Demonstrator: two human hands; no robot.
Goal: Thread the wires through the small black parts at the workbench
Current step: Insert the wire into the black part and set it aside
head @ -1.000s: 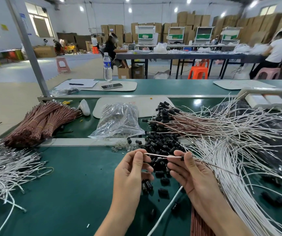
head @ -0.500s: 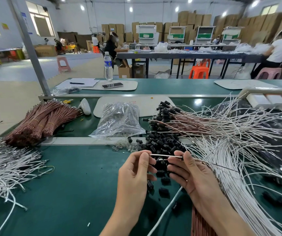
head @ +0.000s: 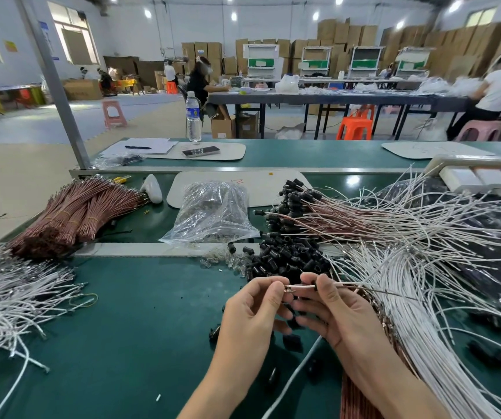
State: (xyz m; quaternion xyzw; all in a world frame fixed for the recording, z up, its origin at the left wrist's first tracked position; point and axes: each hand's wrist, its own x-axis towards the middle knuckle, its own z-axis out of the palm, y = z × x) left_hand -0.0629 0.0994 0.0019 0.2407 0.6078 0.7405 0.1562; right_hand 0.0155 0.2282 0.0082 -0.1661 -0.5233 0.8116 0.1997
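Green worktop point(head: 137, 328) fills the near view, and cardboard boxes are stacked along the far wall. Our left hand point(head: 252, 313) pinches the metal-tipped end of one white wire point(head: 303, 287) between thumb and forefinger. Our right hand point(head: 343, 316) pinches the same wire just beside it, its other fingers point(head: 312, 323) curled beneath. Whether a black part sits on the wire, we cannot tell. Just behind the hands lies the heap of small black parts point(head: 288, 258). Loose white wires point(head: 409, 297) fan out to the right, and bundled brown wires point(head: 73, 213) lie far left. We see a blue label on the water bottle point(head: 193, 116) and red marks on the white mat point(head: 267, 189), but can read neither.
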